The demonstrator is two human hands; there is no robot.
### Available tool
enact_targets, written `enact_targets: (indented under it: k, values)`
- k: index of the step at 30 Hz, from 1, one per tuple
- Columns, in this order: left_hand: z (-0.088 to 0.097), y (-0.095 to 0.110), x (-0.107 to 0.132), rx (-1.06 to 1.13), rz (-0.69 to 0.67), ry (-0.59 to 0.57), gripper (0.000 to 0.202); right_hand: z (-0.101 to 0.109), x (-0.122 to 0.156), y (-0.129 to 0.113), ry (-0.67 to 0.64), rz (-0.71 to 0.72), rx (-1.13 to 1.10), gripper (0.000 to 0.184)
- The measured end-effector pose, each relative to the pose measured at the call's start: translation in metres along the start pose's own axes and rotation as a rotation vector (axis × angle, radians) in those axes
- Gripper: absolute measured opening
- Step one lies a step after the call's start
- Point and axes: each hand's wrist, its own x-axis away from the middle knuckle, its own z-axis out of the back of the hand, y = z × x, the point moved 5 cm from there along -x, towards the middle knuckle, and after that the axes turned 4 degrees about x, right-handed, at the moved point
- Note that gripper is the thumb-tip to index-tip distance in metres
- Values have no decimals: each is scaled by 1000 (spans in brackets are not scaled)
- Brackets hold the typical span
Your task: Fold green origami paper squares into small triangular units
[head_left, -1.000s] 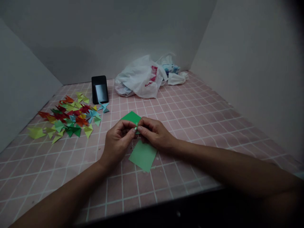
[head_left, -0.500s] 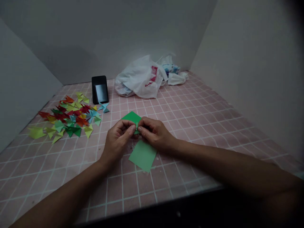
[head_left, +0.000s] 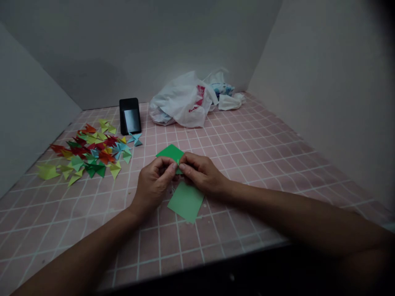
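My left hand (head_left: 156,179) and my right hand (head_left: 203,172) meet at the middle of the table, thumbs and forefingers pinched together. Between the fingertips is a small folded piece of green paper (head_left: 178,163), mostly hidden by the fingers. Just behind the hands lies a bright green paper square (head_left: 170,151), partly covered by them. A lighter green paper square (head_left: 186,202) lies flat on the table in front, its upper right edge under my right hand.
Several folded paper figures (head_left: 92,154) in red, orange, yellow, green and blue are heaped at the left. Behind them a black phone-like device (head_left: 130,116) stands upright. A crumpled white plastic bag (head_left: 185,100) rests by the back wall. A pink gridded cloth (head_left: 262,156) covers the table.
My fingertips have drawn slightly closer together over the folded paper, so less of it shows. Everything else stays in place.
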Motion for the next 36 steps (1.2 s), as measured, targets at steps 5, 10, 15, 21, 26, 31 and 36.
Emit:
enact_targets:
  k: [5,10,15,21,26,31,36]
  values:
    - [-1,2,1,-28,-2,-18,17,0,0,2,57,2,19,17]
    - [-2,1,2,-7,4,-30,19,1,0,2,85,11,81,16]
    - [0,1,0,-11,15,20,21,-1,1,2,35,-2,-21,16]
    - [1,2,0,50,-11,23,20,-3,-3,11,56,-77,-286,16]
    - [1,2,-1,75,-25,8,19,-10,-3,16,-50,-167,-361,23]
    - [0,4,1,89,-35,-63,19,-3,-3,10,33,-60,-177,21]
    - [1,5,1,77,-45,-45,19,0,-1,5,60,30,-31,18]
